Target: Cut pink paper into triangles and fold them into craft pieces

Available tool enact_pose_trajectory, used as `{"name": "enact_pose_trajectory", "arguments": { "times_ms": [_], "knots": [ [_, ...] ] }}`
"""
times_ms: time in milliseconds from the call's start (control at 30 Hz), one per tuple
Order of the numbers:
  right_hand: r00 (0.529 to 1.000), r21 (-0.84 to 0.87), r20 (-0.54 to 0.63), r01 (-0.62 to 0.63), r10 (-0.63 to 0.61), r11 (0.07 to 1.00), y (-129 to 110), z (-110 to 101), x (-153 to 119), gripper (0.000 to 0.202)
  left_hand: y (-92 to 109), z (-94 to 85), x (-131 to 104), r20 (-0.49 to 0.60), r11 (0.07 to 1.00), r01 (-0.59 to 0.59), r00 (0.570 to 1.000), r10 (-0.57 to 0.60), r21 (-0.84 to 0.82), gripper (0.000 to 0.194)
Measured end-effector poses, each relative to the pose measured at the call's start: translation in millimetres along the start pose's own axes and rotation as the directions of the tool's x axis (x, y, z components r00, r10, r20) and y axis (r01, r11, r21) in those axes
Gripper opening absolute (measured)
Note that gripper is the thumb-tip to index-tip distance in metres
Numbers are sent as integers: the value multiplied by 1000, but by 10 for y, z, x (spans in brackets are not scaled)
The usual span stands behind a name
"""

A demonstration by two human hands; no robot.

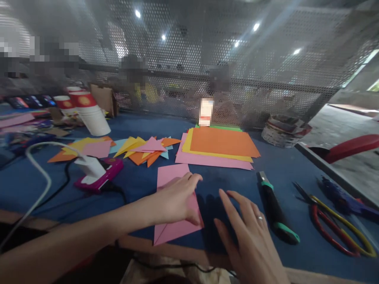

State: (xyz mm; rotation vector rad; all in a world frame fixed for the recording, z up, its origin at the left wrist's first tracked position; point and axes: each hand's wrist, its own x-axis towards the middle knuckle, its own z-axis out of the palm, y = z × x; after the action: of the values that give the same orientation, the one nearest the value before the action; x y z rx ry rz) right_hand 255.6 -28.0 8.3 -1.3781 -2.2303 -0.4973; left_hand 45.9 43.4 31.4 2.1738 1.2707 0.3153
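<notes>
A pink sheet of paper (174, 232) with crease lines lies on the blue table near its front edge. My left hand (177, 197) is over it, thumb and forefinger spread apart; it seems to rest on the sheet's right side. To the right of the paper, my right hand (245, 228) hovers above the table, fingers apart and nothing in them; a ring shows on one finger. Behind the pink sheet is a stack of coloured paper (225, 142), orange on top, with yellow, pink and green edges showing. Folded paper pieces (148, 148) in several colours lie to its left.
A utility knife (275, 209), scissors (340, 225) and a blue tool (346, 197) lie at right. A purple power strip (100, 177) with a white charger and cables sits at left. Paper cups (91, 114) and a wrapped bowl (284, 130) stand before the perforated metal screen (183, 51).
</notes>
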Motion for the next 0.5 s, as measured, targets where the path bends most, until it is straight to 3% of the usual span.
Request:
{"name": "enact_pose_trajectory", "arguments": {
  "times_ms": [100,200,267,333,433,500],
  "knots": [
    [998,73,-14,69,-68,995,-54,53,33,42,11,-39,29,42,1000,12,999,-12,0,70],
    [992,122,-19,123,-122,985,-70,118,37,41,-17,-149,69,72,999,-24,997,22,28,36],
    [991,150,-15,136,-135,979,-67,168,33,41,-47,-302,96,89,998,-48,995,44,44,11],
    [989,175,-18,151,-150,973,-63,216,39,41,-85,-527,112,65,997,-26,998,21,75,4],
    [968,158,-64,248,-241,956,-71,277,77,43,-187,-943,113,-80,979,94,994,-81,182,16],
    [935,93,-83,351,-344,932,-98,319,109,48,-303,-1204,106,-279,941,232,947,-160,247,23]
  ]
}}
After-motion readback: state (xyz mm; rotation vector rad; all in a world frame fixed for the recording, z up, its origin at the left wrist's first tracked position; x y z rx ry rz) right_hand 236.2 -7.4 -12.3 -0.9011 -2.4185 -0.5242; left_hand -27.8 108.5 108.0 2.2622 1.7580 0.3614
